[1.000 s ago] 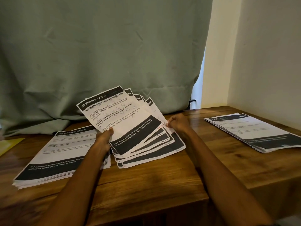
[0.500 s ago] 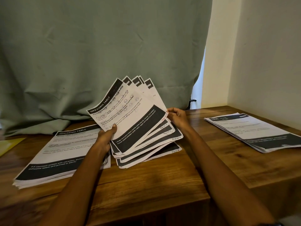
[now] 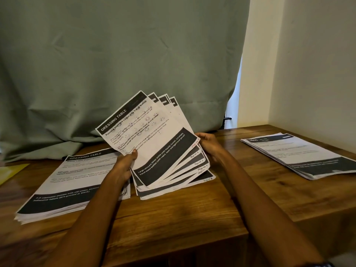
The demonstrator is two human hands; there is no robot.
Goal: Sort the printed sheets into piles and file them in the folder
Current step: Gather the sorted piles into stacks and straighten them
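A fanned bunch of printed sheets (image 3: 154,135) headed "DRESSING TABLE", each with black bands top and bottom, is tilted up above the middle of the wooden table (image 3: 173,214). My left hand (image 3: 125,164) grips its lower left edge, thumb on the top sheet. My right hand (image 3: 209,144) holds the right edge where the page corners splay out. A thick pile of similar sheets (image 3: 67,182) lies flat on the left. Another pile (image 3: 300,153) lies at the right. A yellow folder corner (image 3: 11,171) shows at the far left.
A grey-green curtain (image 3: 115,64) hangs behind the table. A cream wall (image 3: 317,64) closes off the right side. The table's front edge runs below my forearms, stepping down on the right.
The fanned sheets have been raised from nearly flat to steeply tilted, rotating clockwise, and drawn closer together. Both hands kept their hold; the side piles stayed put.
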